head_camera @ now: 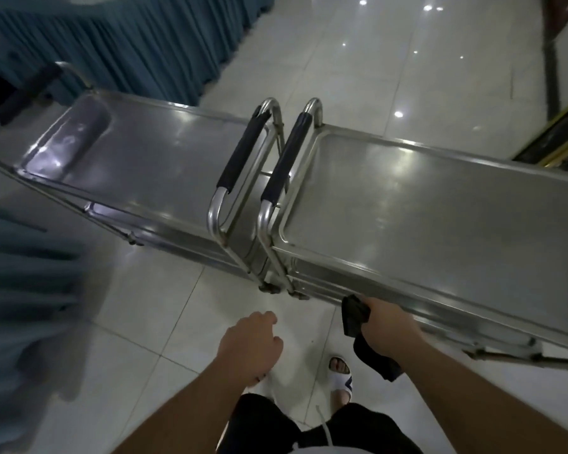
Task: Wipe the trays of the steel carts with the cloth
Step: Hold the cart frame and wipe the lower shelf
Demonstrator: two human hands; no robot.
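1. Steel makes up both carts, parked end to end with their foam-padded handles side by side; the right cart (pixel 440 224) serves as landmark.
2. The right hand (pixel 391 329) reaches to the near edge of the right cart's top tray (pixel 456 204), fingers curled round a dark cloth (pixel 358 317), arm stretched forward from the lower right.
3. The cloth bunches in the fist and hangs below it toward the floor.
4. The left hand (pixel 251 347) hovers left of the right cart, off any surface, fingers loosely curled and holding nothing.
5. The right cart's tray runs lengthwise from its handle (pixel 286 158) away to the right; the left cart (pixel 151 165) stretches leftward from its own handle (pixel 241 152).
6. No writing can be read.
7. A sandalled foot (pixel 340 373) stands on the tiled floor (pixel 151 322) below the right cart.
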